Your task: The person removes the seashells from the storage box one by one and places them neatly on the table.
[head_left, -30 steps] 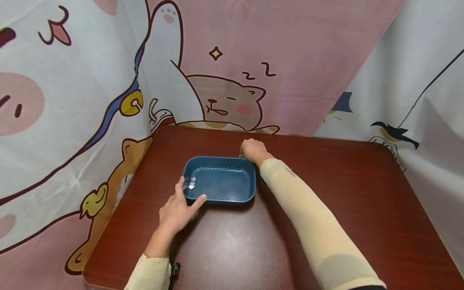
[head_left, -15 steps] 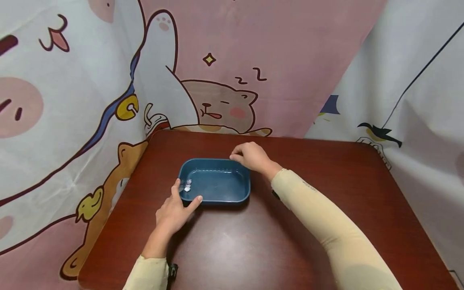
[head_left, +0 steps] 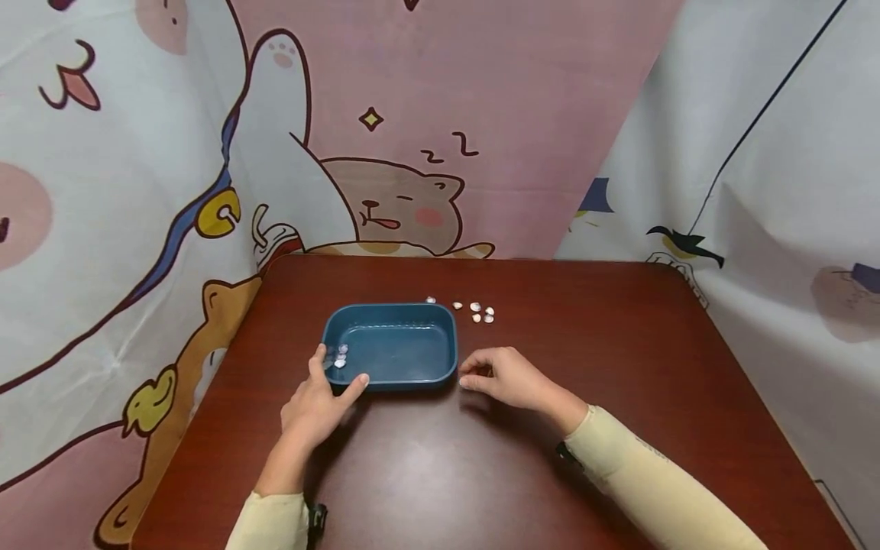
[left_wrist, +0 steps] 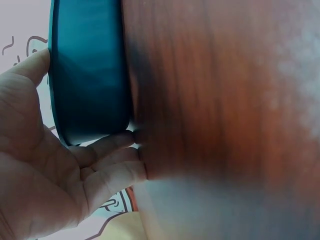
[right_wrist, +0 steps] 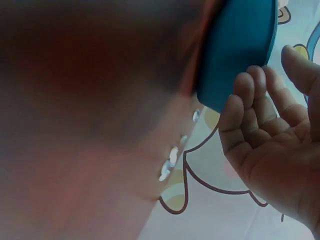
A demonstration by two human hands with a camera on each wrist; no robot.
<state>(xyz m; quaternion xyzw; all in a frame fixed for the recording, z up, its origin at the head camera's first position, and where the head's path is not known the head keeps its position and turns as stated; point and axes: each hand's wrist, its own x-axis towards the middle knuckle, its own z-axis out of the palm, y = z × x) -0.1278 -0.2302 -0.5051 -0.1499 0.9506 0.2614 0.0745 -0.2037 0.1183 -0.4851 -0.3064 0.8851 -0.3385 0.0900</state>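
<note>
A blue rectangular tray (head_left: pixel 395 380) stands on the table. My left hand (head_left: pixel 309 405) is spread round its near left corner, thumb straight on the front rim, index finger at the left rim. In the left wrist view the fingers lie along the tray's outer wall (left_wrist: pixel 90 75). A few small white shell-like pieces (head_left: pixel 341 357) lie inside at the tray's left end. My right hand (head_left: pixel 509 376) hovers beside the right wall, fingers loosely bent, nothing seen between them. More white shell-like pieces (head_left: pixel 476 307) lie on the table behind the tray's right corner; one (head_left: pixel 431 300) is partly hidden by the rim.
The brown wooden table (head_left: pixel 426 473) has a printed cloth backdrop (head_left: pixel 522 114) along its back and sides. Bright glare lies on the table in front of the tray.
My right hand has come from behind the tray's far right corner toward me to its right side, uncovering the white pieces there. My left hand stays at the corner. The head view has shifted slightly.
</note>
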